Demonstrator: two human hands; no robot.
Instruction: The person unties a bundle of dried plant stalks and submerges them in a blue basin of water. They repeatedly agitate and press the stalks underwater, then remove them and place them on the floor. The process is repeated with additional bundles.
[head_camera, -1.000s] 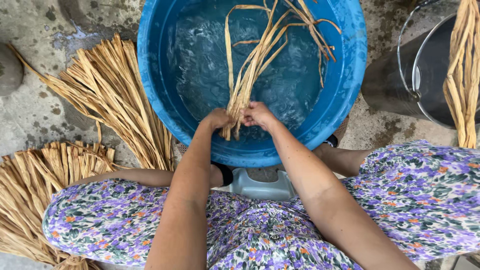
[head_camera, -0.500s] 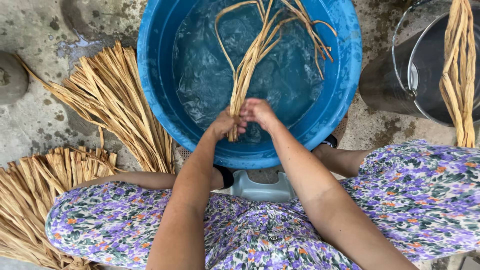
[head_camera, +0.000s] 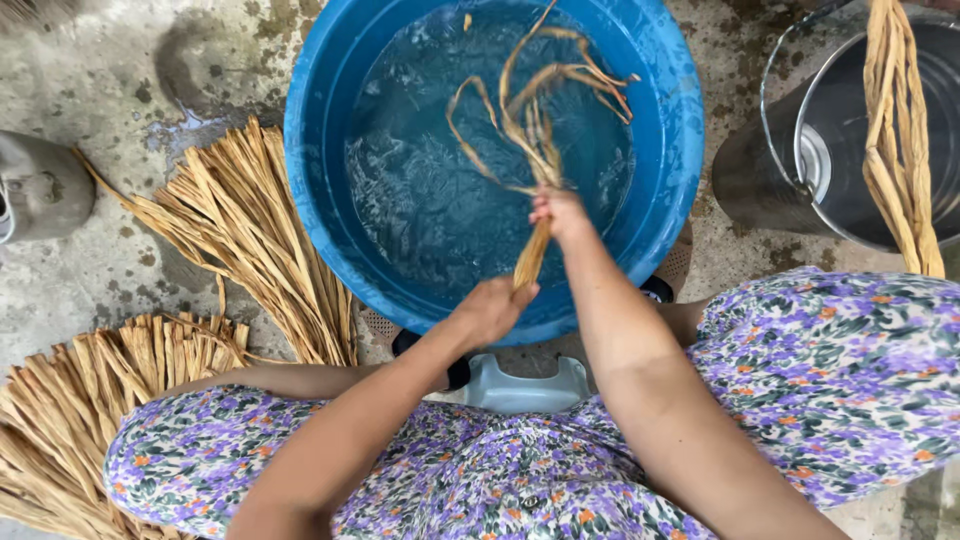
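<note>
1. Straw strips (head_camera: 535, 140), a small wet bundle, sit at upper centre of the frame, loose ends curling over the water while the lower end sticks out toward the near rim.
2. Right hand (head_camera: 560, 212) has its fingers clamped round the bundle about midway along.
3. Left hand (head_camera: 490, 312) is curled on the bundle's bottom end, right at the tub's near edge.
4. Blue tub (head_camera: 668, 200) fills the top middle, holding rippled water.
5. Dry straw piles (head_camera: 240, 230) fan out on the concrete at left and lower left.
6. Metal bucket (head_camera: 790, 150) stands upper right, with more straw (head_camera: 900, 140) draped over it.
7. Floral dress (head_camera: 840, 380) covers the knees along the bottom.
</note>
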